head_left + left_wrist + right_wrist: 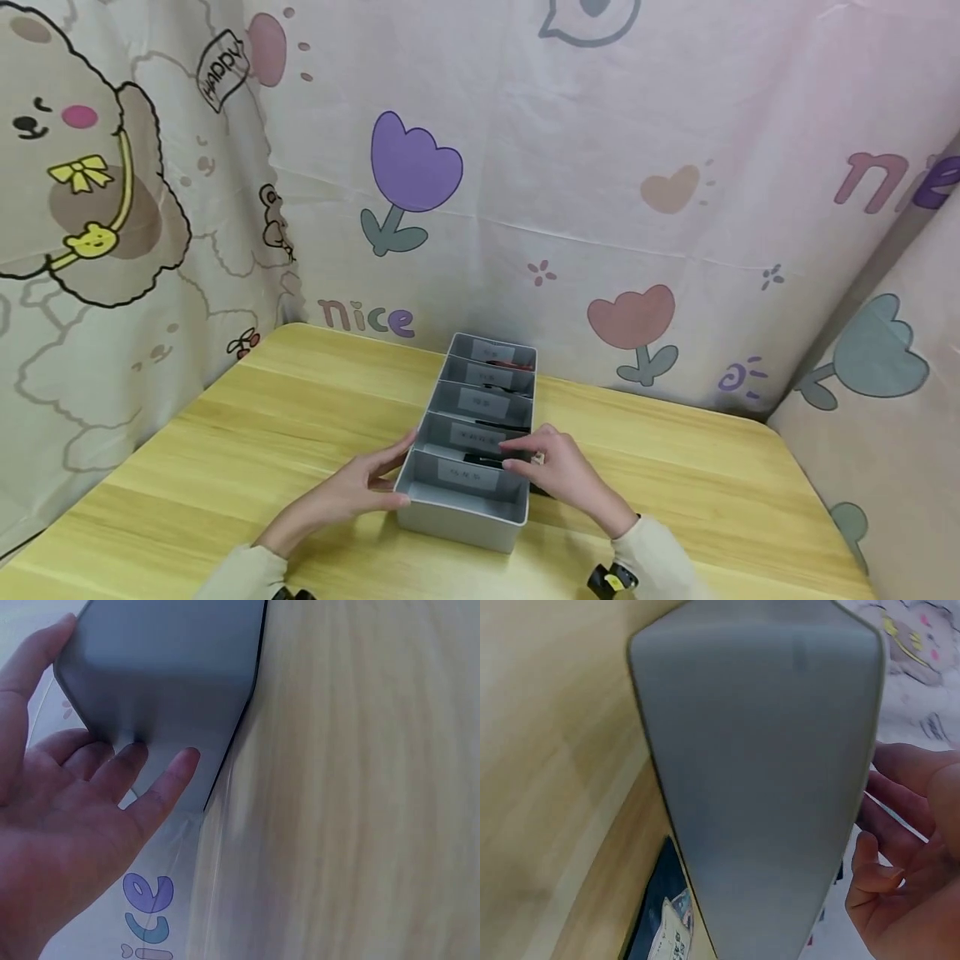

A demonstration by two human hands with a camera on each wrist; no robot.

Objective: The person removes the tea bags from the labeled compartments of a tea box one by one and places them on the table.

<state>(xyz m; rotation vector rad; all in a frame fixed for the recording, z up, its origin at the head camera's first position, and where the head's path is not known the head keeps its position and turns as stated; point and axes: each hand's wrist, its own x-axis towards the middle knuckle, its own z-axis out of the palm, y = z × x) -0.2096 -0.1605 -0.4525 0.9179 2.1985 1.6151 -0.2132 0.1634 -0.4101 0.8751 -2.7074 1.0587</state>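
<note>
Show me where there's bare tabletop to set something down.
Free: the yellow table between the gray bin and left curtain, and between the right sleeve and back curtain. Crowded: the bin's near sides, with left grip, right grip and a dark item.

Dividers (431, 468) wall off compartments (461, 498); access from above.

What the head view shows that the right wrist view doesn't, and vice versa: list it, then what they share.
Head only: the left hand, labels inside the grey box, the purple tulip. Right wrist only: the box's long outer side wall, printing on a pale slip. Both: the right hand, the box itself, the wood-grain table, the patterned cloth.
</note>
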